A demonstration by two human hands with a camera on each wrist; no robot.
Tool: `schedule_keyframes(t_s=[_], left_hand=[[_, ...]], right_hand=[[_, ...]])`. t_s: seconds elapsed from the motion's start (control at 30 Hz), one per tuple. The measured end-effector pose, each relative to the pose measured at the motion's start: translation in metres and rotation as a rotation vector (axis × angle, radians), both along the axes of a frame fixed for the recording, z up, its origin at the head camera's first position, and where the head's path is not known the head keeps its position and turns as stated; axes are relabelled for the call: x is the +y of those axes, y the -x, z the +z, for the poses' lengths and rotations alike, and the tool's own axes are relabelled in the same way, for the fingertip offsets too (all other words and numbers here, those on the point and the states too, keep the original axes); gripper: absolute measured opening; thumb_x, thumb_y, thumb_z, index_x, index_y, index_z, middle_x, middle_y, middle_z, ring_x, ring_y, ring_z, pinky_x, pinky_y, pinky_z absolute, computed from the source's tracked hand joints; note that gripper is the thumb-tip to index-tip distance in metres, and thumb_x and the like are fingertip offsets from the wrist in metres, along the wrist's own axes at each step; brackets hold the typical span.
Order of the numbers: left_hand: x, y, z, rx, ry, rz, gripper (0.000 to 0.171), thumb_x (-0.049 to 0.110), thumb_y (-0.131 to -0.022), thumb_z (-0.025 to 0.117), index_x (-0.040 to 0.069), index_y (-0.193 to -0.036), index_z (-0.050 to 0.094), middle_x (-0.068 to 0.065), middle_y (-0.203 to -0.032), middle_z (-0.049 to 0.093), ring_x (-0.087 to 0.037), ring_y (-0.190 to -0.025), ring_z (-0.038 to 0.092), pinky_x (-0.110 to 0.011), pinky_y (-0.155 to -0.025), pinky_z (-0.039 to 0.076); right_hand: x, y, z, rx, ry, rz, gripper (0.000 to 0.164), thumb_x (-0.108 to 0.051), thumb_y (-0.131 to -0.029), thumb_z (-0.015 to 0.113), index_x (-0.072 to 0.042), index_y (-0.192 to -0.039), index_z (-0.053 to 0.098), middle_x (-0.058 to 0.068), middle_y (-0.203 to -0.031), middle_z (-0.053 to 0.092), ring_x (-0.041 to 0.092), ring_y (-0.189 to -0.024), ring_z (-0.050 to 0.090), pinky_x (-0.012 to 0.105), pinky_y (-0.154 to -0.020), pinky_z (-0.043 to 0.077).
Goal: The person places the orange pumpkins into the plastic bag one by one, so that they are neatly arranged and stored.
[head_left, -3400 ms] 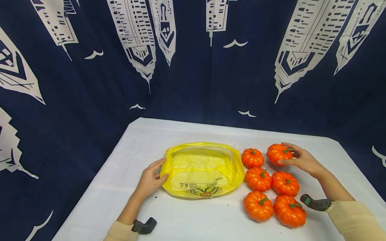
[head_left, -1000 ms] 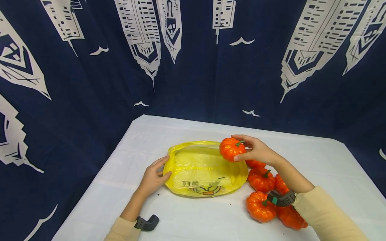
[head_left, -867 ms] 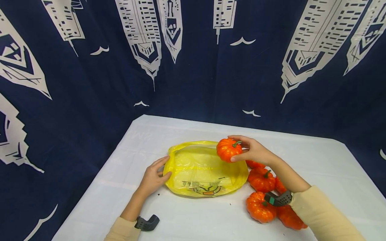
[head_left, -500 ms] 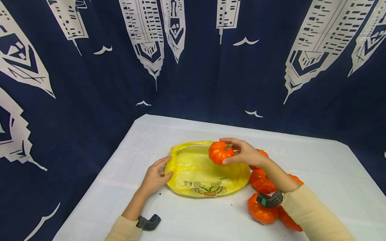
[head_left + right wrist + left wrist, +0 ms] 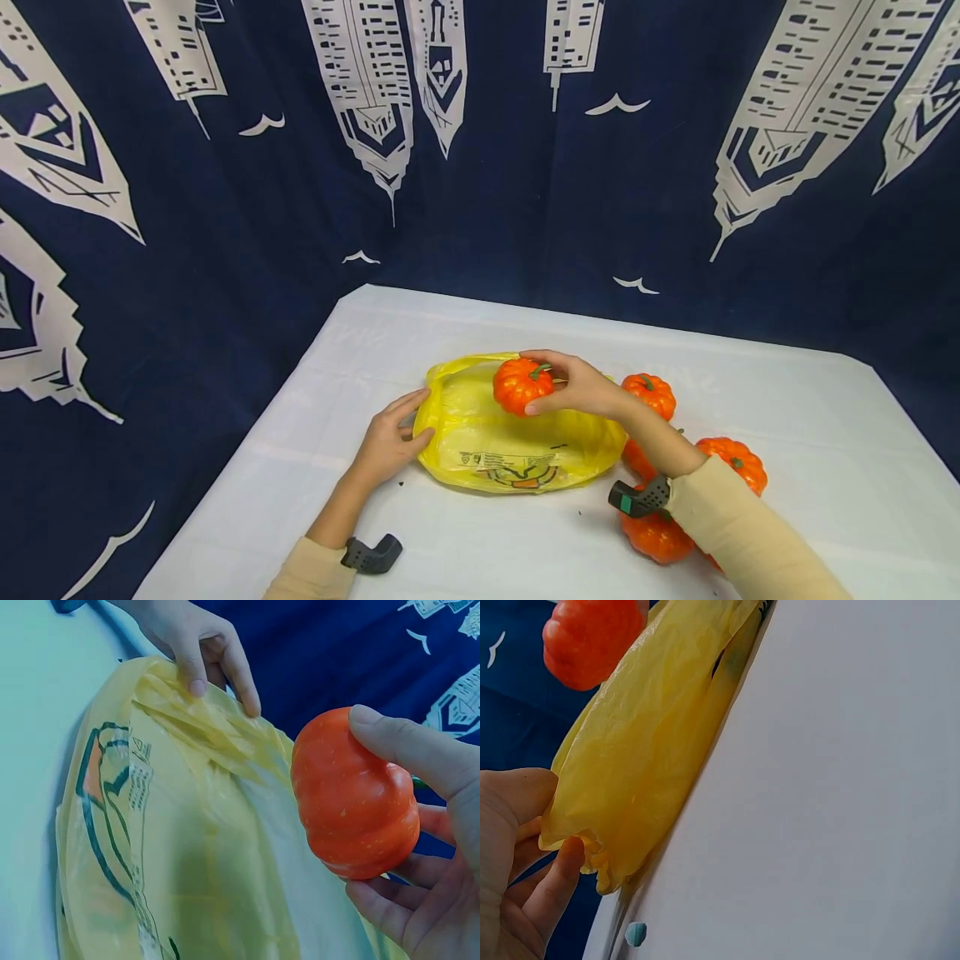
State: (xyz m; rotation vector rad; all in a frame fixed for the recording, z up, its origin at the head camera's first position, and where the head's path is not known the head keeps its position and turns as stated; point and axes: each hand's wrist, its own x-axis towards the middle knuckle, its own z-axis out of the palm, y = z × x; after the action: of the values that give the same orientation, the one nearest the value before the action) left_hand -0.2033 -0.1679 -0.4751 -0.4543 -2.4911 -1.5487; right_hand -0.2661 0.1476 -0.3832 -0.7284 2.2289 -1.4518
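A yellow plastic bag with dark printing lies on the white table, its mouth facing up and spread wide. At its left end my left hand holds the rim with thumb and fingers. My right hand grips a small orange pumpkin with a green stem. Thumb and fingers sit on opposite sides of the pumpkin in the right wrist view. This pumpkin is above the bag's mouth, apart from the film. The left wrist view shows the bag's outer side, with the pumpkin beyond its edge.
Several more orange pumpkins stand right of the bag: one at the back, one farther right, one in front. The right forearm partly covers the group. Behind the white table hangs a dark blue patterned cloth.
The right hand has picked up the back-right pumpkin and carried it left over the bag. In the last second it has moved farther left and slightly down. The left hand stays at the rim.
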Motion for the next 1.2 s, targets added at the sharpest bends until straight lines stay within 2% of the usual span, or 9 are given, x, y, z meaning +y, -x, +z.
schedule_keyframes(t_s=[0.23, 0.5, 1.0, 1.2], left_hand=[[0.000, 0.001, 0.000, 0.016, 0.010, -0.005, 0.061, -0.002, -0.083, 0.073, 0.000, -0.140, 0.051, -0.019, -0.143, 0.046, -0.036, -0.114, 0.060, -0.026, -0.080, 0.058], [0.002, 0.001, 0.000, 0.008, 0.020, 0.004, 0.060, -0.002, -0.083, 0.073, 0.001, -0.139, 0.051, -0.019, -0.142, 0.047, -0.035, -0.111, 0.062, -0.026, -0.080, 0.058], [0.004, -0.001, 0.001, -0.015, 0.020, 0.006, 0.061, -0.001, -0.083, 0.073, 0.001, -0.140, 0.051, -0.019, -0.143, 0.046, -0.035, -0.112, 0.061, -0.027, -0.082, 0.058], [0.004, -0.002, 0.001, -0.020, 0.024, 0.006, 0.061, -0.001, -0.083, 0.073, 0.001, -0.140, 0.051, -0.019, -0.143, 0.046, -0.035, -0.111, 0.062, -0.027, -0.082, 0.058]], right_hand=[[-0.018, 0.003, -0.011, 0.029, -0.026, -0.010, 0.081, -0.021, -0.079, 0.082, -0.005, -0.147, 0.041, 0.015, -0.136, 0.051, 0.033, -0.115, 0.054, 0.039, -0.092, 0.055], [-0.037, 0.002, -0.021, 0.027, -0.089, -0.082, 0.083, -0.023, -0.077, 0.084, -0.007, -0.147, 0.042, 0.016, -0.137, 0.051, 0.037, -0.121, 0.050, 0.042, -0.093, 0.054], [-0.066, 0.004, -0.042, 0.029, -0.094, -0.162, 0.086, -0.022, -0.074, 0.086, -0.007, -0.147, 0.043, 0.014, -0.137, 0.052, 0.031, -0.117, 0.054, 0.041, -0.094, 0.053], [-0.077, 0.006, -0.045, 0.030, -0.116, -0.230, 0.084, -0.022, -0.073, 0.087, -0.008, -0.145, 0.046, 0.013, -0.134, 0.055, 0.029, -0.115, 0.056, 0.040, -0.095, 0.053]])
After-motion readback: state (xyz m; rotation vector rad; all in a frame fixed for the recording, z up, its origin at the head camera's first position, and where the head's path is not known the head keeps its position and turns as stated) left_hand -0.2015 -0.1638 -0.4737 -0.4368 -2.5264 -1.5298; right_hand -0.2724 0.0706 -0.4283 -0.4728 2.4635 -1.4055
